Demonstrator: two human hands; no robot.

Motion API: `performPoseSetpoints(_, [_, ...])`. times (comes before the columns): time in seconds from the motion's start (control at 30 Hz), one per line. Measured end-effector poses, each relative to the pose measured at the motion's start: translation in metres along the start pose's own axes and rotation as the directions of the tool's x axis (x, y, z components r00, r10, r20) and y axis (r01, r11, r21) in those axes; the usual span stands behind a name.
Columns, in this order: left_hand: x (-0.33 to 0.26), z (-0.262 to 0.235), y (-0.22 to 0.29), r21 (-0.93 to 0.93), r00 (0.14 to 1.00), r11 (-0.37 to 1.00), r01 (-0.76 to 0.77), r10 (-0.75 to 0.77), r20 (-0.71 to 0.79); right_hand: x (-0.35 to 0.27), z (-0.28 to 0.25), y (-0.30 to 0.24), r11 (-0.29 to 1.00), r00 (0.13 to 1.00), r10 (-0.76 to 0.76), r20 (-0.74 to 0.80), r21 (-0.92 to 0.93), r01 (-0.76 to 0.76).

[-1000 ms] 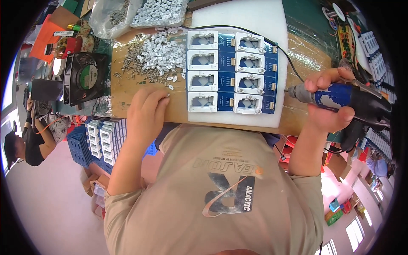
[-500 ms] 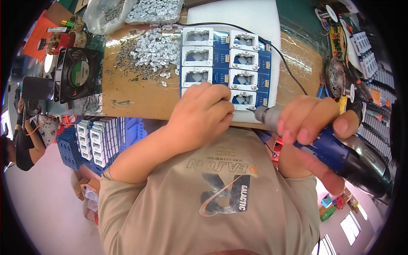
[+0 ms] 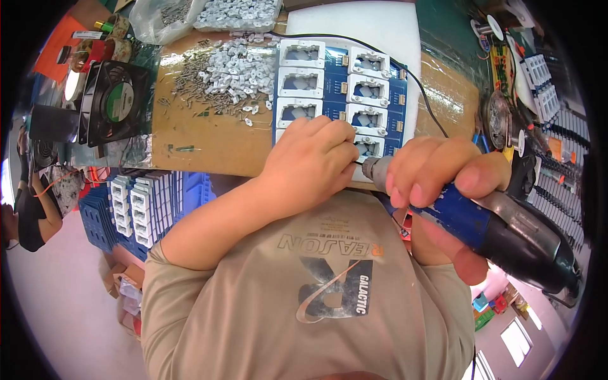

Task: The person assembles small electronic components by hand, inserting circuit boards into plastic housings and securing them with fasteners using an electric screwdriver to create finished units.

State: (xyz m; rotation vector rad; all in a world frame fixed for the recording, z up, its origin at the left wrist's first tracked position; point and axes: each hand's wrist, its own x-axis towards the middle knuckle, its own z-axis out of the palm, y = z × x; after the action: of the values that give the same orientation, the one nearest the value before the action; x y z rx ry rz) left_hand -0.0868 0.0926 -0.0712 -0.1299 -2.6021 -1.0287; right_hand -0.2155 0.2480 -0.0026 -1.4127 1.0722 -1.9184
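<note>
My right hand (image 3: 443, 168) grips a blue and black electric screwdriver (image 3: 506, 231), its chuck pointing left. The thin bit reaches the near edge of a blue circuit board (image 3: 335, 85), close beside my left fingertips. White plastic frames (image 3: 301, 83) sit on the board in two columns; the right column carries screws and small clips at its corners. Over the near left frame, my left hand (image 3: 313, 158) is closed, fingers bent and pressed together. Whatever its fingertips hold is hidden, and whether the bit touches a screw cannot be made out.
Loose screws (image 3: 190, 76) and small white clips (image 3: 235, 79) are heaped left of the board. Behind them are a plastic bag (image 3: 149, 22) and a clip-filled tray (image 3: 237, 16). A black fan (image 3: 115, 104) stands left. A black cable (image 3: 425, 95) crosses the white foam sheet (image 3: 354, 19).
The electric screwdriver has moved left with my right hand, bringing its bit up to my left fingertips. My left hand and the board appear slightly farther right in the view.
</note>
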Motion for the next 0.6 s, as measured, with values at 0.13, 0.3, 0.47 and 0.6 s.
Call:
performPoseSetpoints(0.13, [-0.001, 0.003, -0.002, 0.007, 1.000, 1.000, -0.010, 0.010, -0.023, 0.002, 0.005, -0.002, 0.997, 1.000, 0.008, 0.011, -0.082, -0.007])
performPoseSetpoints(0.3, [-0.006, 0.008, -0.007, 0.028, 0.999, 0.999, -0.019, 0.020, -0.026, 0.000, 0.017, -0.001, 0.975, 0.997, 0.036, 0.065, -0.222, -0.020])
performPoseSetpoints(0.47, [-0.005, 0.010, -0.006, 0.023, 0.997, 0.999, -0.039, 0.040, -0.070, 0.004, 0.018, 0.003, 0.971, 0.994, 0.031, 0.108, -0.239, -0.005])
performPoseSetpoints(0.6, [-0.008, 0.016, -0.006, 0.029, 0.992, 0.998, -0.048, 0.052, -0.117, 0.006, 0.024, 0.001, 0.973, 0.997, 0.058, 0.060, -0.226, -0.043])
